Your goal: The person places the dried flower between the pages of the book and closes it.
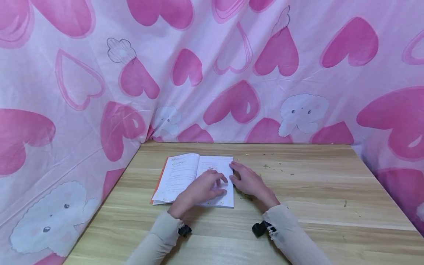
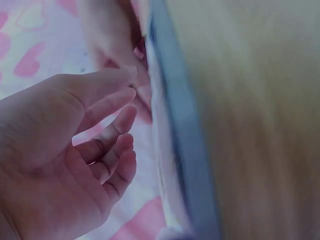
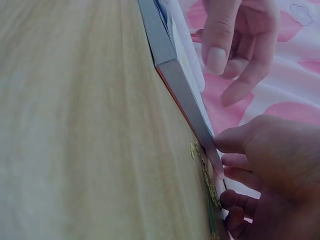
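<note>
An open book [image 1: 180,176] with white printed pages and an orange cover edge lies flat on the wooden table. Over its right-hand page hovers my left hand [image 1: 207,186], fingers loosely bent. The left wrist view shows nothing between that hand's thumb and fingers [image 2: 112,107]. My right hand [image 1: 250,180] is at the book's right edge. In the right wrist view its thumb [image 3: 232,139] touches the edge of the page block, and the other fingers lie relaxed beside it. A thin dried sprig [image 3: 209,182] with small yellowish heads lies on the table along the book, near my right fingers.
Small dry plant crumbs [image 1: 266,166] are scattered on the wooden table [image 1: 318,191] to the right of the book. A pink cloth [image 1: 228,73] with hearts hangs behind the table and along both sides. Black wrist cameras [image 1: 260,229] sit at both cuffs.
</note>
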A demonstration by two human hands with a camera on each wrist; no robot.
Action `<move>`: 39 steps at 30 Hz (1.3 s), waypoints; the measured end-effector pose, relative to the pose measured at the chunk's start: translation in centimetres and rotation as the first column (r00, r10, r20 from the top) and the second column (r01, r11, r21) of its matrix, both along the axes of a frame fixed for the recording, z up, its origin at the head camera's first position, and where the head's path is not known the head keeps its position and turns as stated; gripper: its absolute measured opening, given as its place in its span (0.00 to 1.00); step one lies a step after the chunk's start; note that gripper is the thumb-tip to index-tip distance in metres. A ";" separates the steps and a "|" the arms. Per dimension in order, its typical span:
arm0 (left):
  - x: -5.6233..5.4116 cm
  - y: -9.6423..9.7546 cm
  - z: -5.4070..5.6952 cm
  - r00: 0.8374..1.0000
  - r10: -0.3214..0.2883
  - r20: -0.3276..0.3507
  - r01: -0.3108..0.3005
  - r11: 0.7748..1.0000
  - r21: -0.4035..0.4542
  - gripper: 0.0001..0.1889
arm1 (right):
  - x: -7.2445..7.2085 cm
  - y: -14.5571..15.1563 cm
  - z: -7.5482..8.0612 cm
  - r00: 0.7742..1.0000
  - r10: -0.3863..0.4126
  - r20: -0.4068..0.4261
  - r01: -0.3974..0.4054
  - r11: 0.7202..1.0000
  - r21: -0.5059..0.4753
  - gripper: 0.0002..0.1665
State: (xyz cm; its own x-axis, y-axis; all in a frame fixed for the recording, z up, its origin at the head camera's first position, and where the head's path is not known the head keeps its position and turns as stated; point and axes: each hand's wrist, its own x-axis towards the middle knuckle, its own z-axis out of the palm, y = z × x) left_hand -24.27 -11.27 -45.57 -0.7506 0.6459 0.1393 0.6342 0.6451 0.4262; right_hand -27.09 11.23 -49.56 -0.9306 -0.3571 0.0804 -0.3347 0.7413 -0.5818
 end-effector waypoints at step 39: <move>0.7 1.2 -1.2 0.991 -0.020 0.129 0.028 0.998 -0.054 0.24 | -0.4 0.3 -0.2 0.999 -0.032 -0.004 0.032 0.998 -0.053 0.30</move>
